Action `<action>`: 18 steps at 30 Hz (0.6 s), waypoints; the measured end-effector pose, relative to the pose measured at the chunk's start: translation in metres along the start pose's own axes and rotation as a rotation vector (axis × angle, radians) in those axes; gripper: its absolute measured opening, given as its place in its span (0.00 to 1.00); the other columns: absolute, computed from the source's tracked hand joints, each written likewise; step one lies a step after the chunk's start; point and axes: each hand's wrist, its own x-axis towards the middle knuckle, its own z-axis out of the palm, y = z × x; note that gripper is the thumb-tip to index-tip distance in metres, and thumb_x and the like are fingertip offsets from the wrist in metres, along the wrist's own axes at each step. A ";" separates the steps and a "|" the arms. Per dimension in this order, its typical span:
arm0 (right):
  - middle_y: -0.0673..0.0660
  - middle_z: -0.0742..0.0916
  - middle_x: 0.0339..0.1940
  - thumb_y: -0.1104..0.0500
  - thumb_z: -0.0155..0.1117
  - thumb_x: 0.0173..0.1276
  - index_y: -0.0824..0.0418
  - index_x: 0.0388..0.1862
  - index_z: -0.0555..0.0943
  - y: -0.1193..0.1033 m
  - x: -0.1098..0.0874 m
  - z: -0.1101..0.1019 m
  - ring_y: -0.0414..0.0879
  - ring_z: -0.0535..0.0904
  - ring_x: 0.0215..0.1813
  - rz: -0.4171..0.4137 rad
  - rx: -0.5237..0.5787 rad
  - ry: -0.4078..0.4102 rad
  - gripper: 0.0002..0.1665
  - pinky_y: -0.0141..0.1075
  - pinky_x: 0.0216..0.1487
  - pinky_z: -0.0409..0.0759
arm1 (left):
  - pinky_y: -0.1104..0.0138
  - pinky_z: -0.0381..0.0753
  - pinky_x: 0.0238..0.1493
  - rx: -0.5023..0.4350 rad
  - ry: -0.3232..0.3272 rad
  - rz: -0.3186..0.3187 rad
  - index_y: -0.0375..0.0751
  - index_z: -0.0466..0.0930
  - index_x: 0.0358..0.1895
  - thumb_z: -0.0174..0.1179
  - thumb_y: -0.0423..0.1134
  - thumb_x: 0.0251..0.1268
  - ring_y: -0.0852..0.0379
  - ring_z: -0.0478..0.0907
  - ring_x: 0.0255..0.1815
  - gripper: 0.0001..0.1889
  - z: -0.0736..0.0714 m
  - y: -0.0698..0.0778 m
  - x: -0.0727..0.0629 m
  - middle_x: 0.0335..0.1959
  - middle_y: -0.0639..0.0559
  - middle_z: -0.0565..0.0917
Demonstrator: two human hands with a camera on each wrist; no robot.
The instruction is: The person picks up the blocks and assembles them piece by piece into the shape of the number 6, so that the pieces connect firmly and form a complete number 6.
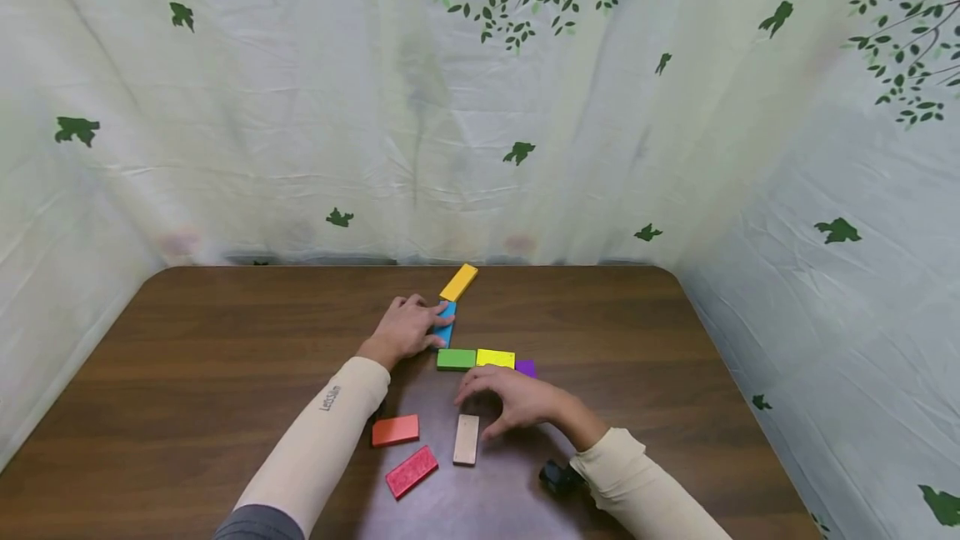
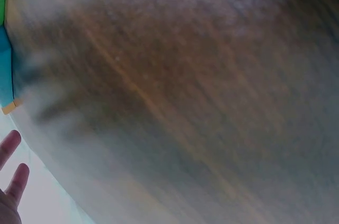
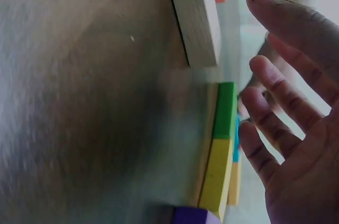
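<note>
Fingers (image 1: pixel 441 321) of the left hand (image 1: pixel 406 327) seemingly touch a blue block (image 1: pixel 446 333).

Pale leaf-printed curtain (image 1: pixel 360 107) behind brown table (image 1: pixel 600 315)

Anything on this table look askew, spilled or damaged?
Nothing looks spilled or damaged. The orange-yellow block stands out slightly: it slants away from the line of the blue block, and its far end reaches the far edge of the table. Whether it overhangs, I can't tell.
</note>
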 end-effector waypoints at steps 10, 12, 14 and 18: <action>0.49 0.80 0.55 0.62 0.77 0.53 0.57 0.54 0.82 0.003 0.013 0.010 0.36 0.72 0.58 -0.026 0.031 -0.118 0.27 0.29 0.63 0.67 | 0.47 0.64 0.58 -0.009 0.013 0.014 0.55 0.70 0.68 0.60 0.55 0.62 0.41 0.66 0.63 0.30 -0.001 -0.001 -0.003 0.70 0.52 0.68; 0.48 0.79 0.55 0.62 0.77 0.54 0.56 0.54 0.82 0.003 0.015 0.011 0.35 0.71 0.57 -0.011 0.031 -0.147 0.26 0.29 0.62 0.67 | 0.47 0.64 0.58 -0.012 0.012 0.016 0.55 0.70 0.68 0.60 0.55 0.62 0.41 0.66 0.62 0.30 0.000 -0.001 -0.002 0.70 0.51 0.68; 0.47 0.79 0.54 0.61 0.76 0.55 0.55 0.54 0.82 0.004 0.017 0.011 0.34 0.71 0.57 -0.010 0.011 -0.174 0.25 0.28 0.61 0.66 | 0.47 0.64 0.58 -0.011 0.011 0.014 0.55 0.70 0.68 0.60 0.55 0.62 0.41 0.66 0.63 0.30 0.000 -0.001 -0.002 0.70 0.51 0.68; 0.46 0.80 0.53 0.61 0.76 0.55 0.54 0.52 0.83 0.007 0.021 0.011 0.34 0.71 0.56 -0.026 -0.023 -0.213 0.23 0.27 0.61 0.66 | 0.47 0.64 0.58 -0.008 0.014 0.016 0.55 0.70 0.68 0.60 0.55 0.62 0.41 0.66 0.63 0.30 0.000 -0.001 -0.001 0.70 0.51 0.68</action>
